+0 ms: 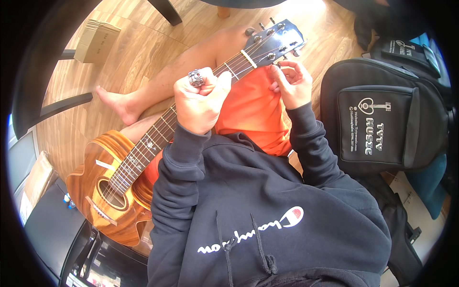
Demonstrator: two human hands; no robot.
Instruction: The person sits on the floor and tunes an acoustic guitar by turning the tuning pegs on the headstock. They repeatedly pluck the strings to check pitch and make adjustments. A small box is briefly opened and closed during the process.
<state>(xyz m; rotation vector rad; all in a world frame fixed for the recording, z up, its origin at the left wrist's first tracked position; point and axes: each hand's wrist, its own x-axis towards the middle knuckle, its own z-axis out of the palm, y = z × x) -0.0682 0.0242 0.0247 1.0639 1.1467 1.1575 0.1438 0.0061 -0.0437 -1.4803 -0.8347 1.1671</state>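
An acoustic guitar (81, 191) with a striped brown wood body lies slantwise across my lap. Its body is at the lower left, and its dark glossy headstock (290, 36) points to the upper right. My left hand (201, 100), a large ring on one finger, is closed over the neck's strings, thumb against the curled fingers; whatever is between them is hidden. At the headstock's near edge, my right hand (290, 83) pinches a tuning peg (278, 65) between thumb and forefinger, its other fingers loosely bent. A small white tag (105, 165) sits on the body near the soundhole.
Orange shorts (253, 105) and a bare leg (158, 81) lie under the neck. A black padded bag (330, 95) stands at the right. A cardboard box (95, 40) is at the upper left, by dark curved furniture legs (67, 106) on the wood floor (143, 43).
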